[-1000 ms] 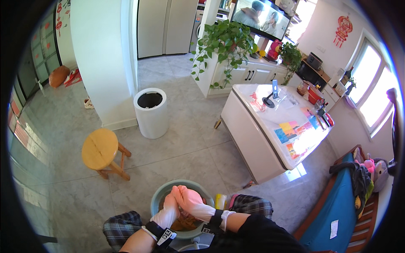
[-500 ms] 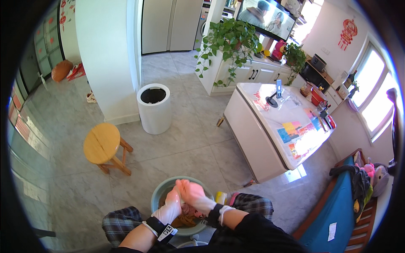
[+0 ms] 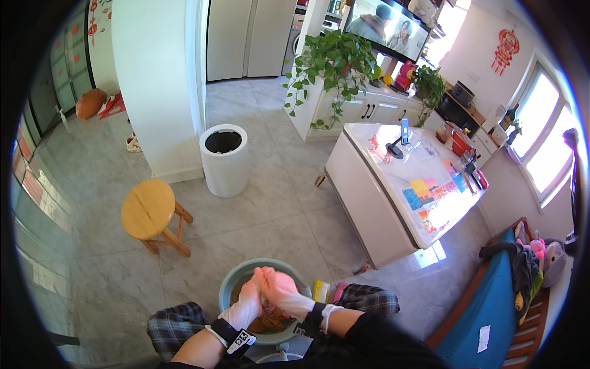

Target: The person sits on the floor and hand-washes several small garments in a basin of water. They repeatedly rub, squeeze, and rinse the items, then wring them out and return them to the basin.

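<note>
My two hands are together above a round pale green basin (image 3: pixel 230 280) on the floor. Both look covered in thin whitish gloves, pink at the fingers. My left hand (image 3: pixel 249 301) is closed, its fingers mostly hidden behind the right. My right hand (image 3: pixel 278 289) is closed against it, fingers curled. A pinkish piece of cloth (image 3: pixel 265 305) shows between and below them, seemingly gripped by both. Brownish-orange cloth (image 3: pixel 270 324) lies in the basin under my wrists.
A yellow packet (image 3: pixel 321 290) stands right of the basin, by my plaid-covered knee. A wooden stool (image 3: pixel 149 209) is to the left, with a white bin (image 3: pixel 225 169) beyond. A white table (image 3: pixel 369 190) stands ahead right, and a blue-covered bench (image 3: pixel 476 301) is at far right.
My right hand has turned and shifted slightly down and to the left against my left hand. Both stay above the basin.
</note>
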Tool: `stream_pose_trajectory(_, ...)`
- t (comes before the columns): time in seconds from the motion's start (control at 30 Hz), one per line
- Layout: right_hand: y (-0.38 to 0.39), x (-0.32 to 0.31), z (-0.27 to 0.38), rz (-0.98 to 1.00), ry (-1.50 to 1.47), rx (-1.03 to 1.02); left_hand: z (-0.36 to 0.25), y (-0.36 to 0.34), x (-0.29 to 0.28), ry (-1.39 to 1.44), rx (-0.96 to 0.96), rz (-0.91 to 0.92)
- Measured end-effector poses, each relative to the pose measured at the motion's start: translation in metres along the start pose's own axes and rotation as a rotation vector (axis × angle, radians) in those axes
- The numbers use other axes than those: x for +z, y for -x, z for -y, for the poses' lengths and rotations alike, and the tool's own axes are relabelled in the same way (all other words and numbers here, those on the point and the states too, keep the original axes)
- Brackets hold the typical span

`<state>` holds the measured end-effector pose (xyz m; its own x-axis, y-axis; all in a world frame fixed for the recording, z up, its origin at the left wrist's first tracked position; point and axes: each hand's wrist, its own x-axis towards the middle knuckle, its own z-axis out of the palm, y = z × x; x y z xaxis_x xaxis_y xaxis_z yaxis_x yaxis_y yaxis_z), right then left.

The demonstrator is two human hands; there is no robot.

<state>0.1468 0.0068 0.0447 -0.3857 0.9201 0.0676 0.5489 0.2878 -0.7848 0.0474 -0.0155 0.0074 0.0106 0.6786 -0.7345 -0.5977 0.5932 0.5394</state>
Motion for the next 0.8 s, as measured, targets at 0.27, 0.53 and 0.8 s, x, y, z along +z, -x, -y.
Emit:
stream_pose_trajectory(0.27, -0.015, -0.008, -0.015, -0.029, -0.060, 0.156, -0.014, 0.000, 0.003, 0.093, -0.166, 0.148)
stream_pose_trajectory(0.53, -0.017, -0.010, -0.044, 0.519, -1.209, 0.196, -0.051, 0.016, 0.011, 0.109, 0.139, 0.304)
stream_pose_trajectory(0.8, -0.006, -0.021, -0.044, 0.748, -1.370, 0.433, -0.065, 0.020, 0.016, 0.219, 0.242, 0.538)
